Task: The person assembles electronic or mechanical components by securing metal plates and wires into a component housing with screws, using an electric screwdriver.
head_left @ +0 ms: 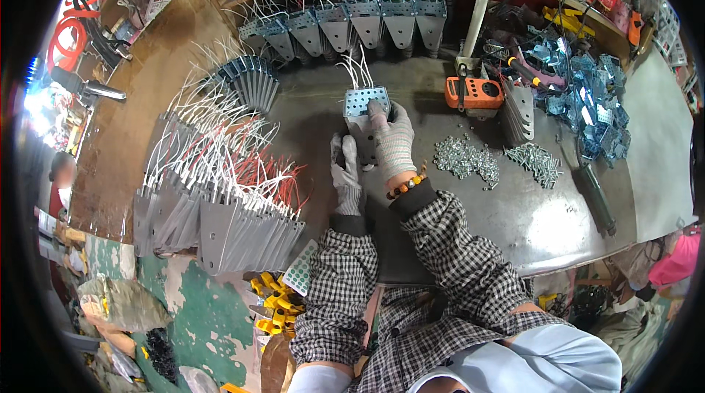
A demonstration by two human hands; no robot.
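A tapered grey metal plate with a bluish perforated metal bracket (355, 101) at its far end lies in front of me, and white wires rise from the bracket. My right hand (396, 145), in a pale knitted glove, reaches over it from the right, its fingers closed on the bracket's right part. My left hand (346, 167), also gloved, is at the plate's left edge, fingers stretched away from me with a gap between them. Whether its palm side touches the plate is hidden. Right of my right hand lie a heap of small nuts (466, 161) and a pile of screws (534, 164).
Grey plates with white and red wires (253, 235) crowd the left side. Bracketed plates (366, 20) line the back under a shelf. An orange box-shaped tool (476, 94), loose bluish brackets (591, 92) and a dark cylindrical tool (596, 198) lie on the right.
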